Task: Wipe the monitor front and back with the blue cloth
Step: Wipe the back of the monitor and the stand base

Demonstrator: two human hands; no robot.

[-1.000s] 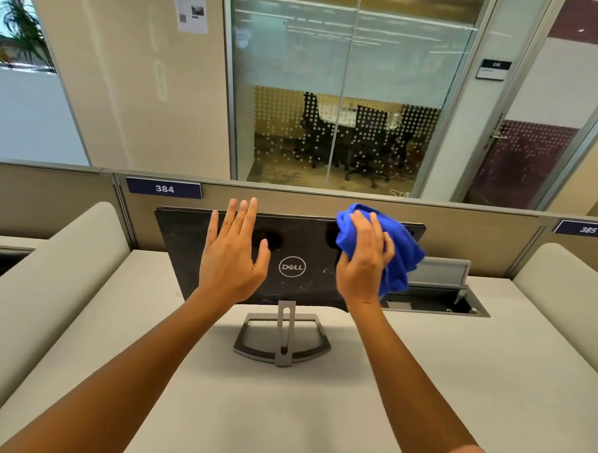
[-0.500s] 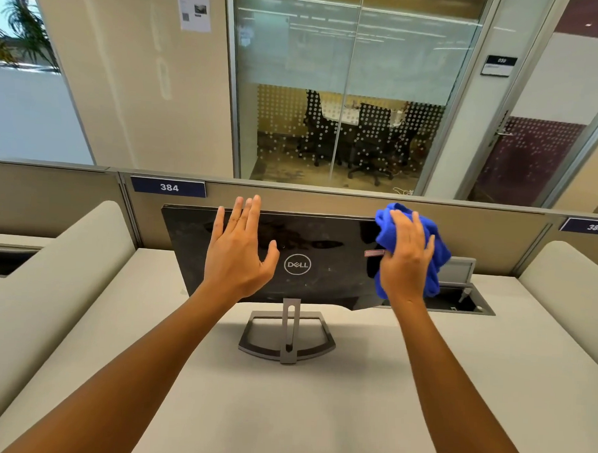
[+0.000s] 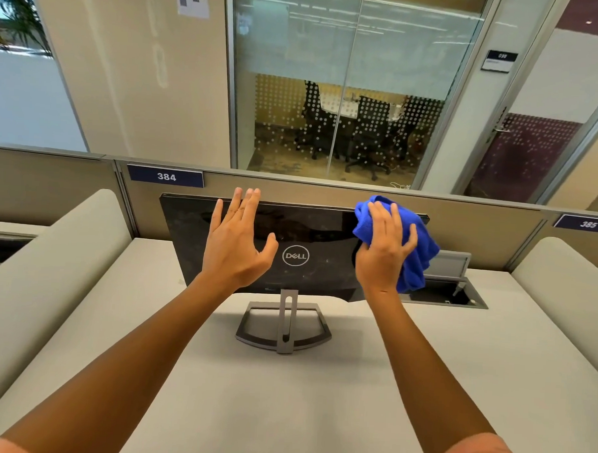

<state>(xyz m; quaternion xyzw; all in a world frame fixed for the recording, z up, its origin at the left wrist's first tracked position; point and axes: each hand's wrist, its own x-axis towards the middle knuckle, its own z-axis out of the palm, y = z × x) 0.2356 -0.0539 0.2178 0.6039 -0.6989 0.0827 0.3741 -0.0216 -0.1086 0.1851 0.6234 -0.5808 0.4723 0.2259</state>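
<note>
The right hand (image 3: pixel 383 254) presses the bunched blue cloth (image 3: pixel 416 259) against the Dell monitor (image 3: pixel 310 240) back; the left hand (image 3: pixel 237 244) is spread flat, grip empty.

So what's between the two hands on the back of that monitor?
In the head view, only the monitor's glossy black back, with the round Dell logo, lies between the open left hand and the right hand pressing the blue cloth.

An office: numbered desk partitions (image 3: pixel 166 176), a monitor (image 3: pixel 290 246), and a glass-walled meeting room (image 3: pixel 350 125) beyond.

Blue cloth (image 3: pixel 416 255) against monitor (image 3: pixel 318 234) back
</note>
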